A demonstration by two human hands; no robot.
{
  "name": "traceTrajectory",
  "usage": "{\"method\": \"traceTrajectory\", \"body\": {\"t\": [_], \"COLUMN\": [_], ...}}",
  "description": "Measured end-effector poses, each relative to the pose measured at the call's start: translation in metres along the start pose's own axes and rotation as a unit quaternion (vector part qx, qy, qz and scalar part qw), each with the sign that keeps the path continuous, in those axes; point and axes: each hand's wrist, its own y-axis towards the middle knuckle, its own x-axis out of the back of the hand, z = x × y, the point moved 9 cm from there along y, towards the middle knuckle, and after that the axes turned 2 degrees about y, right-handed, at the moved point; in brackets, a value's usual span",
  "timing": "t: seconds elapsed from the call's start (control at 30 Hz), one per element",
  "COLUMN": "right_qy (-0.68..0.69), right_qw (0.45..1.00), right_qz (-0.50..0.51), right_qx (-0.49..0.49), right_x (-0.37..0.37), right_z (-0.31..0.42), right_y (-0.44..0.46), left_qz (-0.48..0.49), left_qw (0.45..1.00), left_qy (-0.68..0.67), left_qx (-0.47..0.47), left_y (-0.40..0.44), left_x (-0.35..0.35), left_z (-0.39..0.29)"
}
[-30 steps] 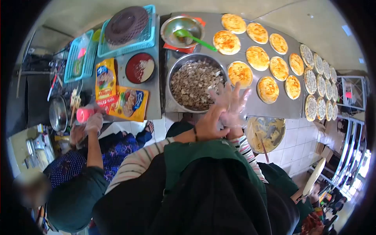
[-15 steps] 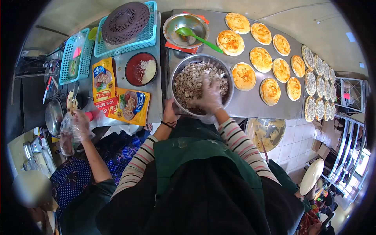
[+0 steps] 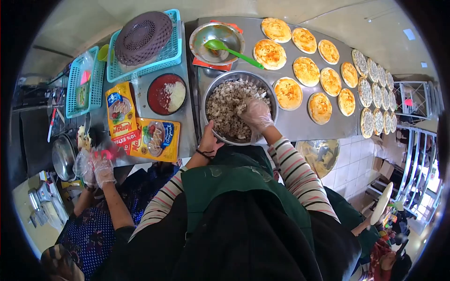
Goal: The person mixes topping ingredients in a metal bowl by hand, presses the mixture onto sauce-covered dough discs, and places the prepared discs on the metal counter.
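A steel mixing bowl [image 3: 273,100] at the table's front edge holds a grey-brown, crumbly chopped filling [image 3: 226,105], perhaps minced meat or mushroom. My bare left hand [image 3: 209,139] grips the bowl's near left rim; a dark bracelet is on its wrist. Inside the bowl, my right hand [image 3: 258,115], in a clear plastic glove, is closed with its fingers curled into the filling near the right side. Its fingertips are partly hidden. Right of the bowl lie several round flatbreads [image 3: 288,93] spread with orange sauce.
Behind stands a sauce-stained metal bowl [image 3: 197,35] with a green spoon [image 3: 234,52]. To the left are a red bowl [image 3: 157,96] of grated white food, yellow mayonnaise pouches [image 3: 157,140] and turquoise baskets [image 3: 110,70]. A co-worker's gloved hands [image 3: 101,169] work at far left.
My right hand has gone from spread fingers to a curled grip in the filling. My left hand shifts slightly along the rim. The co-worker's two gloved hands have come together.
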Motion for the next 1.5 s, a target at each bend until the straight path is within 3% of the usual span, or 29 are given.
{"method": "traceTrajectory", "body": {"t": [0.13, 0.23, 0.3, 0.4, 0.43, 0.57, 0.63, 0.73, 0.8, 0.9, 1.03, 1.1, 1.23, 1.37, 1.43, 1.5], "right_qy": [0.041, -0.051, -0.1, -0.125, -0.141, -0.051, 0.014, 0.015, -0.027, -0.124, 0.035, 0.098, 0.098, 0.136, 0.034, 0.047], "right_qw": [0.998, 0.981, 0.991, 0.981, 0.97, 0.966, 0.985, 0.986, 0.989, 0.989, 0.998, 0.993, 0.992, 0.988, 0.99, 0.994], "right_qz": [-0.038, -0.174, 0.005, 0.048, 0.028, -0.062, -0.006, 0.033, 0.044, 0.077, 0.045, 0.051, -0.057, -0.056, -0.11, 0.089], "right_qx": [0.022, 0.069, 0.092, 0.14, 0.195, 0.246, 0.173, 0.163, 0.137, 0.021, -0.004, 0.039, 0.048, 0.038, 0.076, -0.034], "right_x": [0.014, 0.006, -0.033, -0.056, -0.075, -0.032, -0.009, 0.02, 0.027, 0.004, -0.037, -0.032, -0.005, 0.02, 0.018, -0.026], "right_z": [0.005, 0.04, 0.065, 0.047, 0.034, 0.014, 0.006, 0.011, 0.004, -0.024, -0.022, -0.005, -0.016, -0.029, -0.023, -0.037], "right_y": [0.002, 0.0, -0.016, -0.03, -0.019, 0.013, 0.025, 0.03, 0.023, 0.004, 0.002, 0.007, 0.03, 0.004, -0.02, -0.032], "left_qz": [0.018, 0.077, 0.152, 0.103, 0.104, 0.044, 0.02, -0.003, 0.017, 0.081, 0.062, 0.058, 0.062, 0.067, 0.079, 0.09], "left_qw": [0.999, 0.994, 0.985, 0.993, 0.993, 0.997, 0.998, 0.996, 0.993, 0.989, 0.992, 0.992, 0.992, 0.992, 0.991, 0.989], "left_qy": [0.011, -0.022, -0.063, -0.055, -0.055, -0.06, -0.065, -0.075, -0.099, -0.103, -0.068, -0.049, -0.036, -0.006, 0.016, -0.019], "left_qx": [0.04, 0.069, 0.061, 0.025, 0.024, -0.012, -0.008, 0.038, 0.063, 0.073, 0.089, 0.099, 0.105, 0.104, 0.104, 0.117], "left_y": [-0.016, -0.018, -0.021, -0.019, -0.017, -0.017, -0.017, -0.017, -0.009, -0.002, 0.009, 0.003, -0.005, -0.015, -0.013, -0.003], "left_x": [-0.02, -0.033, -0.045, -0.042, -0.042, -0.036, -0.035, -0.04, -0.041, -0.055, -0.045, -0.045, -0.046, -0.048, -0.045, -0.034], "left_z": [-0.01, -0.012, -0.014, -0.016, -0.017, -0.02, -0.018, -0.007, 0.001, 0.005, 0.014, 0.013, 0.009, 0.003, 0.002, 0.008]}}
